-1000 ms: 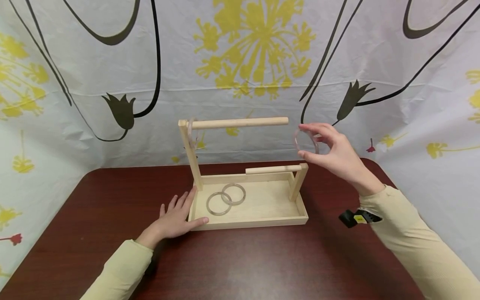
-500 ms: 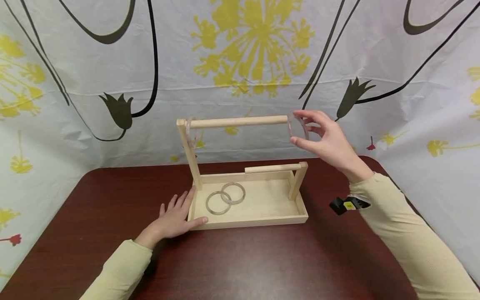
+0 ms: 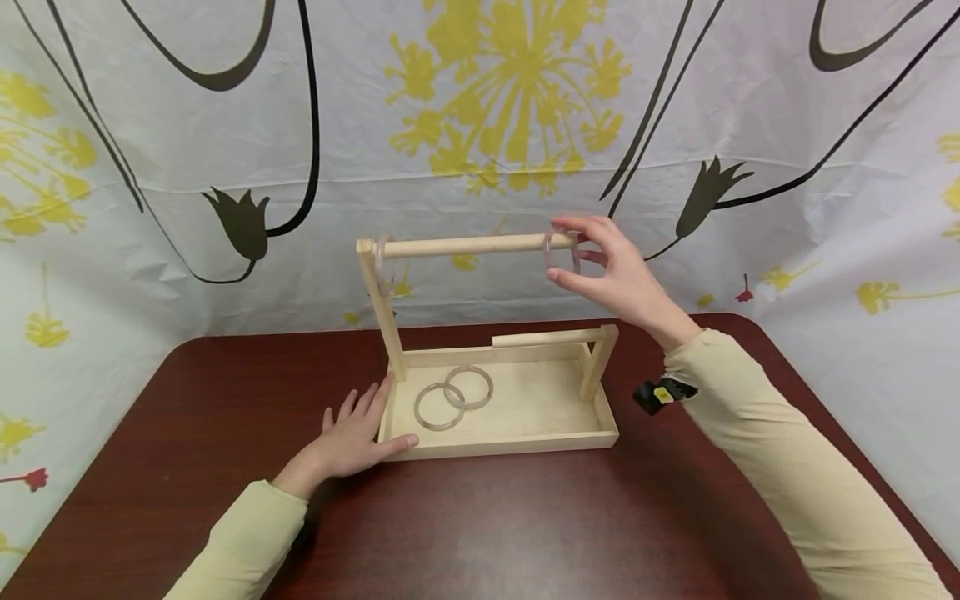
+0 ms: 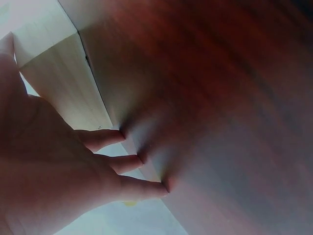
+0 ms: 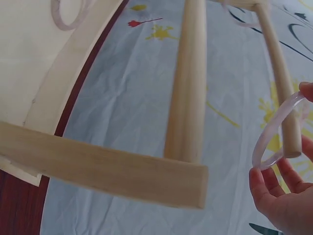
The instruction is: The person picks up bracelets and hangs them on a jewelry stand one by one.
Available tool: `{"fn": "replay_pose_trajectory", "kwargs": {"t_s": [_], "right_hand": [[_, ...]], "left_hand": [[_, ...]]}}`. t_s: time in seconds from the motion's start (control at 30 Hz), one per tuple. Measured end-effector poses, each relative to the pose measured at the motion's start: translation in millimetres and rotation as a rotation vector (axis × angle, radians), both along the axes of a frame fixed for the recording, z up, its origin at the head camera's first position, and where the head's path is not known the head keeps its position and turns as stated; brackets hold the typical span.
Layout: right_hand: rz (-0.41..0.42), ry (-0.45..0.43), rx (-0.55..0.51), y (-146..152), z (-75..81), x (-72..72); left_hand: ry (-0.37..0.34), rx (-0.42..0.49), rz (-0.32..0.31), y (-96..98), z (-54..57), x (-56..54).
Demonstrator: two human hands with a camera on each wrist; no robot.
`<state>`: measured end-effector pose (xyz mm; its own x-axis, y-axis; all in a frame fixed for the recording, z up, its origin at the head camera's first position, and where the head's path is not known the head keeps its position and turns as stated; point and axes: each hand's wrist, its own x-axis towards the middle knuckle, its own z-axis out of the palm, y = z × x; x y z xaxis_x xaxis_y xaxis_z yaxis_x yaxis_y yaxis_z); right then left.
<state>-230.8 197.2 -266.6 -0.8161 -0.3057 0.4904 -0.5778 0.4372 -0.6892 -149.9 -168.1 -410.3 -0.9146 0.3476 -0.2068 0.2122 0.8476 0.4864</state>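
My right hand pinches a pale pinkish, translucent bangle between thumb and fingertips. The bangle encircles the free right end of the upper wooden bar, whose tip pokes through it in the right wrist view. At the bar's left end, by the post, hangs a second bangle. Two overlapping bangles lie inside the wooden tray: one at the left, the other a little behind it. Spread and straight, the fingers of my left hand rest against the tray's left end, thumb over its front rim.
A shorter, lower wooden bar runs leftward from a short post at the tray's right end. The stand sits on a dark red-brown table. Behind it hangs a white cloth with a flower print.
My right hand has carried its bangle leftward from beside the bar onto the bar's free end. The left hand and the tray have stayed in place.
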Motion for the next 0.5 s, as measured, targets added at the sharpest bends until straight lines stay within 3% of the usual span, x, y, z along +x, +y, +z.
{"fn": "replay_pose_trajectory", "kwargs": {"t_s": [0.5], "right_hand": [[0.048,-0.023,-0.005,-16,-2.8,-6.5]], "left_hand": [[0.015,-0.013,0.001,-0.2,1.0,0.7]]}}
